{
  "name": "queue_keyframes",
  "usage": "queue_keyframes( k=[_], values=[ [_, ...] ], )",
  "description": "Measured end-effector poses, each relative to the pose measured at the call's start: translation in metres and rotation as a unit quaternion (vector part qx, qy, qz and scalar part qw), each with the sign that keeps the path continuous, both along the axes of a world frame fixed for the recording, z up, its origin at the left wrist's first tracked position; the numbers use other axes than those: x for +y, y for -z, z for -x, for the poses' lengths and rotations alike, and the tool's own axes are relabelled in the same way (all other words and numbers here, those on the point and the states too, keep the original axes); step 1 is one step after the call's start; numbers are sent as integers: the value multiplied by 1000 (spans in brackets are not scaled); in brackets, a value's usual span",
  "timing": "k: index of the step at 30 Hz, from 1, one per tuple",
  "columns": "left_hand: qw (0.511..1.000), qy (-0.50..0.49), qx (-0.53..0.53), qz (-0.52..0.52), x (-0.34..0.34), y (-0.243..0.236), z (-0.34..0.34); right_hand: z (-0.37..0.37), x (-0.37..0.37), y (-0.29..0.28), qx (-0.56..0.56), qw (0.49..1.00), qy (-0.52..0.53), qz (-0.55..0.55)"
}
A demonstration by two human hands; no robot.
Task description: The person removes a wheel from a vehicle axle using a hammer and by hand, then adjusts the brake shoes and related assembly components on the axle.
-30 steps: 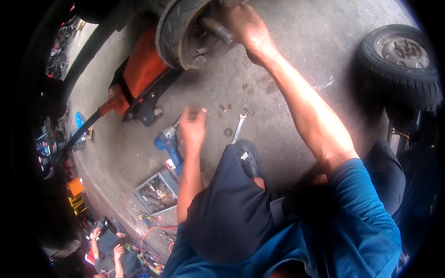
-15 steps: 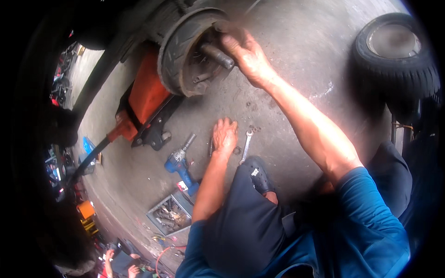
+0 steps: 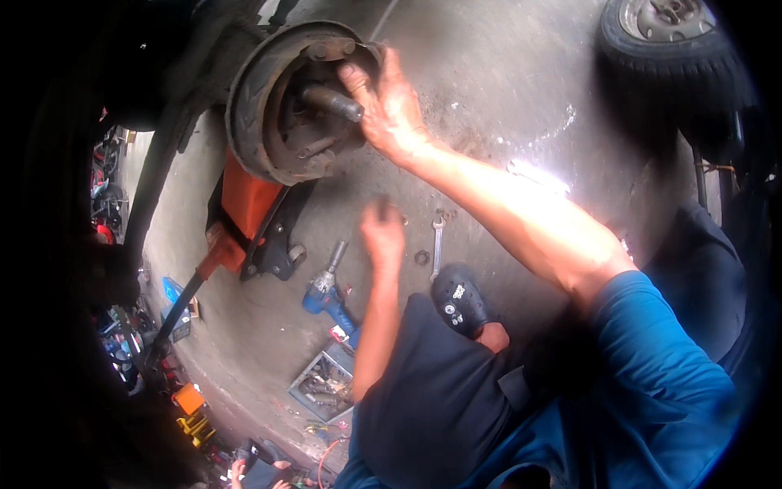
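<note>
The right hand [image 3: 391,110] rests against the brake assembly [image 3: 285,102] of a raised vehicle, its fingers curled over the rim next to the protruding axle stub [image 3: 330,102], though whether they grip the rim cannot be told. The left hand [image 3: 383,236] hovers blurred above the concrete floor [image 3: 505,98], loosely open and holding nothing, near a wrench [image 3: 437,244] and a nut [image 3: 421,257]. An orange floor jack [image 3: 244,212] sits below the brake assembly, a blue impact driver [image 3: 326,289] lies on the floor beside it, and a removed wheel [image 3: 668,41] lies well apart.

Stained grey concrete floor [image 3: 505,90] catches a bright glare patch, with cluttered, dim workshop edges at left.
</note>
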State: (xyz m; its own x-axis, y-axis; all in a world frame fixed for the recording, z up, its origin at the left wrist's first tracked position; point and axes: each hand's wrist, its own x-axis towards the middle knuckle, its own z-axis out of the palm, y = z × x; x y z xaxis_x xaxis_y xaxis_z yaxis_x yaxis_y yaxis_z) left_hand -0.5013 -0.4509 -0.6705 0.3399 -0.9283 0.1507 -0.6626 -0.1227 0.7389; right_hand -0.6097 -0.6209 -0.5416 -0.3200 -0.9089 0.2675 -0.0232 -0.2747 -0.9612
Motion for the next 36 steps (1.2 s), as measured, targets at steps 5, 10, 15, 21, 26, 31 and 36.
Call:
queue_keyframes(
  k=[5, 10, 15, 21, 26, 31, 36],
  values=[
    [882, -89, 461, 41, -41, -121, -37, 7, 2, 3, -97, 988, -96, -68],
    [842, 20, 530, 97, -69, -172, -43, 12, 0, 1, -92, 986, -132, -36],
    [898, 12, 415, 146, -85, -175, -34, 11, 1, 3, -69, 988, -131, -34],
    [885, -113, 350, 286, -108, -196, 1, 7, 0, -2, -27, 998, -54, -14],
    [919, -145, -229, 285, -107, -193, -15, 15, -3, -6, -33, 991, -129, -27],
    [866, -142, -335, 343, -97, -171, -1, 31, 1, 1, -7, 991, -133, 21],
    [823, -104, -417, 372, -93, -175, -10, 41, 6, -12, 23, 983, -183, 5]
  ],
)
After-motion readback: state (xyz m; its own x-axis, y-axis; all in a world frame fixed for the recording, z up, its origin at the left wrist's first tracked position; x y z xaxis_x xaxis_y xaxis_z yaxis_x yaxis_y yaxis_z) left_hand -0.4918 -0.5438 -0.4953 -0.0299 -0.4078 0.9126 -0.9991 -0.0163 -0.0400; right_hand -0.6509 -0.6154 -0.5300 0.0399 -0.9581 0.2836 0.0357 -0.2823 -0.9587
